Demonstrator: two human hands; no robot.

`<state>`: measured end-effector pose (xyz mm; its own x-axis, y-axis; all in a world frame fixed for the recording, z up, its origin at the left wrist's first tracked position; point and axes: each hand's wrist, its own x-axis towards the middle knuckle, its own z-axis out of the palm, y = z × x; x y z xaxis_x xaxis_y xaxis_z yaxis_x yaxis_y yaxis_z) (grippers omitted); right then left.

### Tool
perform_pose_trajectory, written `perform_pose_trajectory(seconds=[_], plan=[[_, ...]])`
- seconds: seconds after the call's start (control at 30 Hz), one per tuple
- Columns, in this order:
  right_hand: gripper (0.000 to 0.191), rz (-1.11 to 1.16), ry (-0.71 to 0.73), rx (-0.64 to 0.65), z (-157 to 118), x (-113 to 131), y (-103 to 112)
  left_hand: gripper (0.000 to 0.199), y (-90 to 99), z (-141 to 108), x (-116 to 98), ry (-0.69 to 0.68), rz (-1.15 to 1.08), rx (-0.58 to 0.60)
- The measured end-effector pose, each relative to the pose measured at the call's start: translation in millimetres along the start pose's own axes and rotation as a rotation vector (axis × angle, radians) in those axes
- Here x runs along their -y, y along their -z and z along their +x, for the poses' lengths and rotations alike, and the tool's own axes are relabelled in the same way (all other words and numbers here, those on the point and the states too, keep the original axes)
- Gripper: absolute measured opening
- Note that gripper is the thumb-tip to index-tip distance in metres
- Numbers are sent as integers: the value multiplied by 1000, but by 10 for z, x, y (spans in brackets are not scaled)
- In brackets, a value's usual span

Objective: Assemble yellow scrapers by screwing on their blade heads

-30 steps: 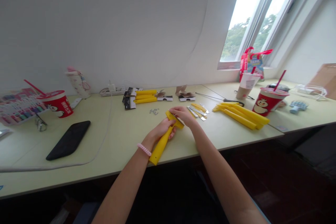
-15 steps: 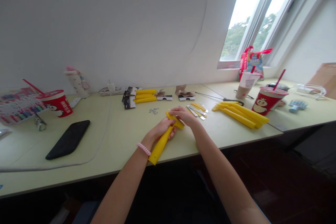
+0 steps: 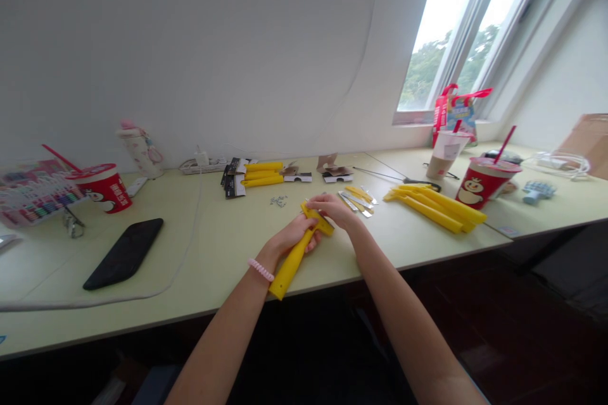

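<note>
My left hand (image 3: 293,234) is wrapped round a yellow T-shaped tool (image 3: 291,264) near its head, and the handle slants down to the table's front edge. My right hand (image 3: 331,207) pinches the upper left end of the tool's head with its fingertips. Small screws (image 3: 278,201) lie loose just beyond my left hand. To the right of my right hand are flat blades and yellow strips (image 3: 357,200). Several yellow handles (image 3: 434,207) are piled farther right. At the back, more yellow handles (image 3: 263,174) lie beside black and white cards (image 3: 234,178).
A black phone (image 3: 124,253), a red cup (image 3: 105,188) and a bottle (image 3: 140,150) stand or lie on the left. On the right are another red cup (image 3: 484,182), a pale cup (image 3: 445,155) and a screwdriver (image 3: 403,178). A white cable (image 3: 178,272) crosses the table.
</note>
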<state>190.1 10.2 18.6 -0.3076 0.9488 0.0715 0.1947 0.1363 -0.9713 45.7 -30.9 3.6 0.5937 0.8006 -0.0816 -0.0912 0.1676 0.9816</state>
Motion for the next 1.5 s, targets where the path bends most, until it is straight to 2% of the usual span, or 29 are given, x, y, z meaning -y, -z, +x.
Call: perform_pose_trajectory(seconds=[0.1,0.23,0.33,0.4,0.5,0.63,0.73,0.9,1.03,1.23,1.5], plan=[[27,-87,76,-176,41,-37,27,17,55,40,-32,-44,1,-127],[22,-389,92,-585,97,-194,208,15,156,88,-76,-126,-27,-493],[25,-562,18,-652,105,-298,323,12,198,94,-88,-168,-78,-698],[26,-652,16,-622,101,-316,309,10,210,93,-88,-172,-102,-749],[26,-795,109,-487,106,-269,129,9,246,95,-100,-214,-153,-766],[28,-935,308,-302,164,-171,-244,7,363,99,-135,-470,-326,-995],[30,-998,324,-236,259,-141,-483,7,431,106,-133,-537,-395,-1064],[34,-1077,226,-244,439,-194,-687,7,441,139,-77,-482,-354,-1024],[40,-1122,228,-259,522,-224,-712,4,489,155,-52,-425,-425,-1087],[41,-1193,300,-152,618,-187,-752,4,578,152,-44,-377,-472,-1281],[41,-1229,387,20,719,-151,-814,3,600,171,-22,-330,-456,-1250]])
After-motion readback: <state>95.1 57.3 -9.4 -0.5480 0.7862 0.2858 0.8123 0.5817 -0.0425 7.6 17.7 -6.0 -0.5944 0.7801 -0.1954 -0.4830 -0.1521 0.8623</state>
